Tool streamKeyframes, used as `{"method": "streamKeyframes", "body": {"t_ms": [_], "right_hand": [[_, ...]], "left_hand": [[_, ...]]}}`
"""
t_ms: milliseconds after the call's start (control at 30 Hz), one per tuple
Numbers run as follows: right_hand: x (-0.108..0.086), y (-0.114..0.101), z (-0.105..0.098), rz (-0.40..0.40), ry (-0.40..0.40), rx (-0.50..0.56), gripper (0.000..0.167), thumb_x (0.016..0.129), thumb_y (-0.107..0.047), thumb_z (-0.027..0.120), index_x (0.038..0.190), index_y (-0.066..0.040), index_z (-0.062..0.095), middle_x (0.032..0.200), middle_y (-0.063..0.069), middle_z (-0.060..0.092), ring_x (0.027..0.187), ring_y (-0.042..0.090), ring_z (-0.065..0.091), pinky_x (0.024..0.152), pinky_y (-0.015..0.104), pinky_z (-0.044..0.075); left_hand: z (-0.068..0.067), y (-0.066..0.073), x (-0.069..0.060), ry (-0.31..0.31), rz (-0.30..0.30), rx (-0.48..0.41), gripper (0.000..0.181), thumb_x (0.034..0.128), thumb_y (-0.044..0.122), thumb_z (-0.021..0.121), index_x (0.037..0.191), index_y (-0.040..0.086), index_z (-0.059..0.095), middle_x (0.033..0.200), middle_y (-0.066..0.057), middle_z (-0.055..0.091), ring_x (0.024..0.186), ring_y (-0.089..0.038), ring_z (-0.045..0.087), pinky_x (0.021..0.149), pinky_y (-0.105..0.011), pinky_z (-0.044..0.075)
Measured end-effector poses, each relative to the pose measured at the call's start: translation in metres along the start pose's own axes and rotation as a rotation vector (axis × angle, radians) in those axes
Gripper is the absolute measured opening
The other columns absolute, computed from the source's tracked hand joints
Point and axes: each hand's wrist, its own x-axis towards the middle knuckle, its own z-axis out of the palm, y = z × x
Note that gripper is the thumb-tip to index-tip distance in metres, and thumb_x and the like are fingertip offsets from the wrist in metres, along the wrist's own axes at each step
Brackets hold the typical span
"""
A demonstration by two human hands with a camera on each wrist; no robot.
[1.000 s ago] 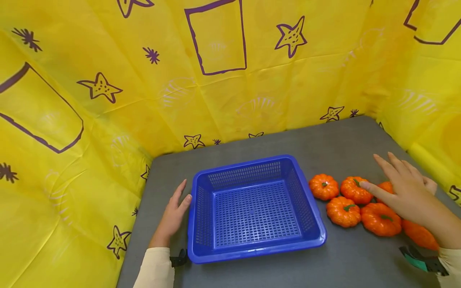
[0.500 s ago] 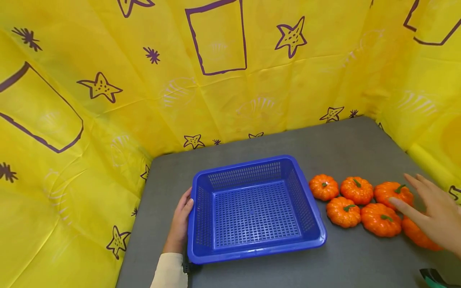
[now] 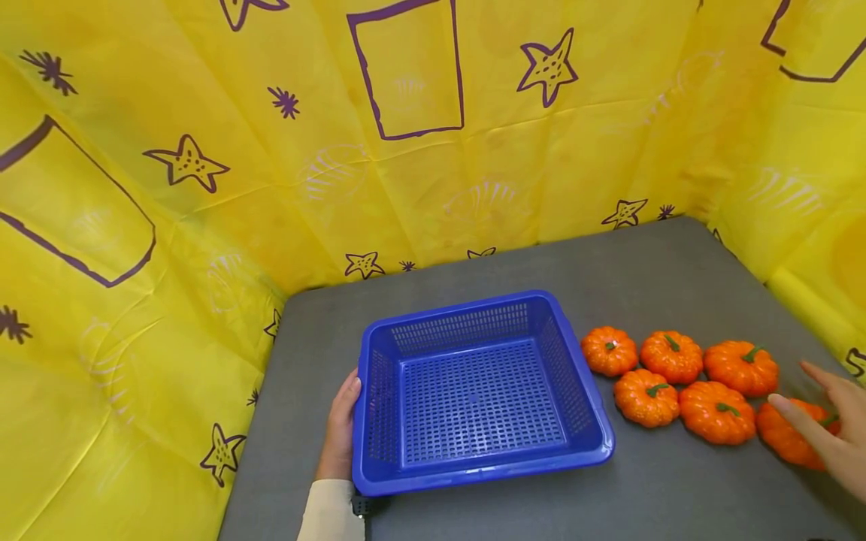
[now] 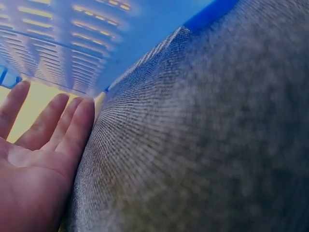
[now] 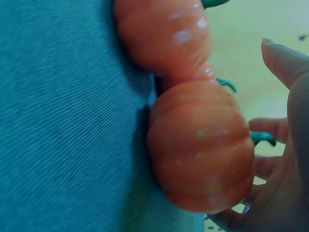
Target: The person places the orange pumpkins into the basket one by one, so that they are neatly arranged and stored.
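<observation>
A blue plastic basket with slotted walls stands on the grey table, and nothing lies in it. My left hand is against its left wall; the left wrist view has the fingers nearly straight beside the slots. Several small orange pumpkins with green stems lie in two rows right of the basket. My right hand is over the nearest right pumpkin, thumb and fingers spread apart. In the right wrist view the hand is close around that pumpkin's stem side; whether it touches cannot be told.
Other pumpkins, such as the far left one and the far right one, sit close together. Yellow patterned cloth walls in the grey table at the back and both sides.
My left hand has moved in against the basket's left wall. My right hand has moved right and toward me, from above the rear pumpkins to the front right one. Basket and pumpkins have stayed put.
</observation>
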Motion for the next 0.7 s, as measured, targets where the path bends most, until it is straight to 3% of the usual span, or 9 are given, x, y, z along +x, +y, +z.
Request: {"method": "streamKeyframes", "body": {"t_ms": [67,167,233,333,367,400,500,600,700], "right_hand": [[-0.005,0.005,0.003,0.017,0.038,0.033,0.075,0.105,-0.02,0.071,0.161,0.014,0.035,0.149,0.053,0.038,0.135,0.045,0.048,0.11,0.012,0.013],[-0.01,0.011,0.007,0.011,0.078,0.098,0.072,0.103,-0.015,0.073,0.161,0.011,0.039,0.147,0.05,0.043,0.135,0.001,0.042,0.102,0.006,0.015],[-0.013,0.015,0.01,-0.008,0.101,0.144,0.07,0.101,-0.011,0.072,0.164,0.002,0.044,0.159,0.021,0.05,0.125,-0.019,0.029,0.106,0.005,0.013],[-0.017,0.019,0.012,-0.008,0.103,0.168,0.07,0.102,-0.01,0.071,0.167,-0.008,0.044,0.148,-0.031,0.043,0.125,-0.021,0.028,0.107,0.005,0.013],[-0.018,0.02,0.013,-0.006,0.1,0.169,0.069,0.103,-0.01,0.07,0.167,-0.009,0.044,0.14,-0.042,0.039,0.123,-0.022,0.027,0.107,0.005,0.012],[-0.019,0.022,0.014,0.002,0.095,0.168,0.07,0.104,-0.01,0.07,0.168,-0.017,0.043,0.129,-0.048,0.032,0.123,-0.022,0.027,0.106,0.004,0.013],[-0.02,0.027,0.015,0.021,0.086,0.183,0.065,0.105,-0.009,0.068,0.166,-0.016,0.046,0.124,-0.049,0.033,0.122,-0.022,0.029,0.101,0.0,0.016],[-0.021,0.031,0.016,0.045,0.077,0.193,0.067,0.106,-0.01,0.067,0.162,-0.04,0.046,0.123,-0.048,0.035,0.118,-0.023,0.03,0.094,-0.003,0.02],[-0.021,0.033,0.016,0.038,0.093,0.231,0.067,0.107,-0.005,0.065,0.15,-0.054,0.05,0.122,-0.048,0.04,0.117,-0.022,0.035,0.092,-0.002,0.025]], "left_hand": [[0.0,-0.001,0.0,0.0,0.003,-0.004,0.057,0.1146,0.044,0.049,0.162,0.012,0.046,0.143,-0.018,0.064,0.116,-0.028,0.068,0.093,-0.041,0.06],[-0.001,-0.002,0.0,-0.006,0.01,0.005,0.058,0.1155,0.043,0.047,0.163,0.01,0.044,0.143,-0.019,0.064,0.116,-0.027,0.068,0.093,-0.041,0.06],[-0.001,-0.003,0.0,-0.011,0.014,0.01,0.059,0.1159,0.042,0.046,0.164,0.009,0.042,0.144,-0.019,0.064,0.116,-0.027,0.068,0.094,-0.041,0.059],[-0.001,-0.003,-0.001,-0.014,0.015,0.012,0.059,0.116,0.043,0.045,0.165,0.009,0.042,0.144,-0.018,0.063,0.116,-0.027,0.068,0.094,-0.041,0.059],[-0.001,-0.004,-0.001,-0.014,0.014,0.01,0.059,0.1158,0.044,0.046,0.164,0.01,0.043,0.144,-0.017,0.063,0.117,-0.026,0.068,0.094,-0.041,0.059],[-0.001,-0.004,-0.001,-0.014,0.015,0.004,0.059,0.1157,0.044,0.046,0.164,0.01,0.043,0.144,-0.017,0.064,0.117,-0.026,0.068,0.095,-0.041,0.059],[-0.001,-0.003,-0.001,-0.019,0.029,0.0,0.058,0.1161,0.043,0.046,0.163,0.009,0.044,0.142,-0.014,0.066,0.116,-0.024,0.068,0.095,-0.039,0.059],[-0.002,-0.003,-0.001,-0.034,0.05,-0.002,0.057,0.117,0.039,0.043,0.163,0.006,0.043,0.139,-0.014,0.067,0.114,-0.024,0.069,0.094,-0.039,0.059],[-0.002,-0.004,-0.001,-0.041,0.048,-0.004,0.057,0.117,0.039,0.043,0.164,0.006,0.043,0.141,-0.017,0.066,0.115,-0.024,0.069,0.094,-0.039,0.059]]}}
